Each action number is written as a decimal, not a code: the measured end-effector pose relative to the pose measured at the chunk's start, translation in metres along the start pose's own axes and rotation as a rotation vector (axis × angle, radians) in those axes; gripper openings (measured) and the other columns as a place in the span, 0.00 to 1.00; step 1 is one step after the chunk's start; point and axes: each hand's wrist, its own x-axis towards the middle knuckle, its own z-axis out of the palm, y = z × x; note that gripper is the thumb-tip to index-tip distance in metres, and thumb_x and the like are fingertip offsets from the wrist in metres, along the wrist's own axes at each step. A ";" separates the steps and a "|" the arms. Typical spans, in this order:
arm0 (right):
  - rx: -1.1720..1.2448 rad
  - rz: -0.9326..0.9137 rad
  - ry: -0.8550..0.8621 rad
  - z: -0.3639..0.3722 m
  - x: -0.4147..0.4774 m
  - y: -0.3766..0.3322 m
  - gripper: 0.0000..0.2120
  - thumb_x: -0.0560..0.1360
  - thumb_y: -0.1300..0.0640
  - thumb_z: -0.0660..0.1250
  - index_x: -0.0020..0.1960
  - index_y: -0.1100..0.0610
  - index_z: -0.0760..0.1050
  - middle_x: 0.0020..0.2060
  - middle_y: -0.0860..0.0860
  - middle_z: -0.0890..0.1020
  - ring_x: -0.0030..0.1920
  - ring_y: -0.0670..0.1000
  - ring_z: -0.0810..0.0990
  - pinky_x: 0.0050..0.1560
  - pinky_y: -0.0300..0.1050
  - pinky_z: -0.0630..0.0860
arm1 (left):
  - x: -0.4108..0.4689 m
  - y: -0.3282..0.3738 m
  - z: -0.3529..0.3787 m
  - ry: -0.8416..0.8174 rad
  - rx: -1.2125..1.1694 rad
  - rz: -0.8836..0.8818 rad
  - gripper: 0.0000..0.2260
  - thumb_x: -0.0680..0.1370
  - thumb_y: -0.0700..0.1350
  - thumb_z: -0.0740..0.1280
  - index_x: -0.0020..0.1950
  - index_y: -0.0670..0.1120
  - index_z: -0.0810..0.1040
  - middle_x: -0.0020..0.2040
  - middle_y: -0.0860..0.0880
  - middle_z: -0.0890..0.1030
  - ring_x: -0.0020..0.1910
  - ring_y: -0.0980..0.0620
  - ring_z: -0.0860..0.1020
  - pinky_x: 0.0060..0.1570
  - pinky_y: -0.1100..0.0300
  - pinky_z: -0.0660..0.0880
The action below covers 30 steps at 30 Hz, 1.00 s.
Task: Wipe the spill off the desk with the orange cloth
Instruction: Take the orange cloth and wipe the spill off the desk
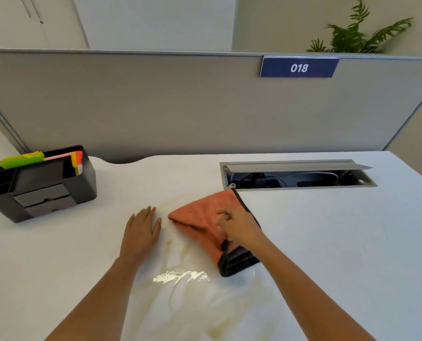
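Organiser [42, 183], black, sits far left on the desk [328, 230] w/ coloured sticky notes [22, 159] poking out, well apart from the work. Left hand [141, 230] lies flat, palm down, fingers together, just beside the spill [187, 276], bracing only. Wet yellowish streaks run from mid-desk toward the near edge, glare patch in the middle. Orange cloth [200, 217], folded, dark-edged, rests on the streaks' far part; right hand [237, 226] pinches a bunch of it from above, forearm angled in from lower right. Step looks like mid-wipe, prob. regripping. Next move needs cloth pressed flat and dragged toward the near, still-wet area. Open cable tray [298, 175] lies behind, right.
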 end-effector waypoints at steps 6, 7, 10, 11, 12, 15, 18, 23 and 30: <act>-0.093 -0.060 0.078 0.039 0.013 0.005 0.25 0.76 0.46 0.62 0.70 0.55 0.64 0.68 0.56 0.71 0.64 0.56 0.72 0.63 0.52 0.71 | -0.034 -0.035 -0.015 0.070 -0.010 -0.037 0.20 0.81 0.46 0.54 0.73 0.44 0.63 0.74 0.46 0.64 0.75 0.49 0.60 0.75 0.54 0.50; -0.175 -0.025 0.059 0.046 0.015 0.004 0.31 0.75 0.41 0.61 0.72 0.54 0.59 0.71 0.57 0.66 0.68 0.59 0.66 0.67 0.58 0.66 | -0.038 -0.039 -0.016 0.077 -0.015 -0.041 0.20 0.81 0.46 0.54 0.73 0.44 0.63 0.75 0.46 0.64 0.75 0.49 0.60 0.75 0.54 0.50; -0.366 0.012 -0.024 0.075 0.017 0.002 0.43 0.70 0.30 0.57 0.76 0.51 0.46 0.76 0.57 0.50 0.75 0.64 0.47 0.71 0.67 0.47 | -0.051 -0.050 -0.017 0.102 -0.043 -0.055 0.20 0.81 0.45 0.54 0.73 0.44 0.63 0.74 0.46 0.64 0.75 0.49 0.60 0.75 0.55 0.51; -0.407 0.000 -0.024 0.084 0.017 0.004 0.45 0.69 0.29 0.56 0.76 0.51 0.45 0.77 0.57 0.46 0.75 0.64 0.42 0.71 0.68 0.42 | -0.054 -0.052 -0.017 0.114 -0.053 -0.062 0.20 0.81 0.45 0.54 0.72 0.44 0.64 0.74 0.46 0.64 0.74 0.48 0.60 0.75 0.55 0.51; -0.433 -0.012 -0.011 0.092 0.017 0.007 0.46 0.69 0.28 0.56 0.76 0.51 0.44 0.77 0.57 0.44 0.75 0.64 0.39 0.70 0.68 0.39 | -0.058 -0.057 -0.017 0.122 -0.061 -0.068 0.19 0.81 0.45 0.55 0.72 0.44 0.64 0.74 0.46 0.65 0.74 0.48 0.60 0.74 0.55 0.52; -0.458 -0.011 0.062 0.103 0.018 0.013 0.47 0.69 0.27 0.54 0.76 0.52 0.43 0.77 0.57 0.43 0.75 0.64 0.38 0.70 0.68 0.37 | -0.064 -0.068 -0.014 0.136 -0.091 -0.077 0.19 0.81 0.44 0.55 0.72 0.44 0.64 0.74 0.47 0.65 0.74 0.49 0.60 0.74 0.55 0.53; -0.496 -0.011 0.131 0.107 0.021 0.012 0.43 0.71 0.30 0.53 0.76 0.52 0.46 0.77 0.56 0.47 0.76 0.63 0.41 0.70 0.69 0.40 | -0.063 -0.072 -0.010 0.138 -0.136 -0.093 0.20 0.81 0.46 0.54 0.73 0.45 0.63 0.75 0.48 0.63 0.75 0.50 0.59 0.75 0.56 0.53; -0.478 -0.034 0.274 0.113 0.022 0.008 0.30 0.76 0.41 0.53 0.75 0.51 0.56 0.76 0.53 0.58 0.76 0.59 0.51 0.71 0.66 0.48 | -0.061 -0.077 -0.006 0.144 -0.169 -0.120 0.21 0.80 0.47 0.55 0.73 0.45 0.62 0.75 0.48 0.62 0.75 0.51 0.58 0.75 0.54 0.54; -0.448 -0.208 0.353 0.093 0.004 0.027 0.21 0.74 0.54 0.60 0.67 0.49 0.70 0.64 0.49 0.77 0.66 0.54 0.72 0.62 0.53 0.67 | -0.060 -0.078 -0.005 0.144 -0.141 -0.109 0.20 0.80 0.46 0.55 0.72 0.44 0.64 0.74 0.47 0.64 0.75 0.50 0.59 0.75 0.53 0.55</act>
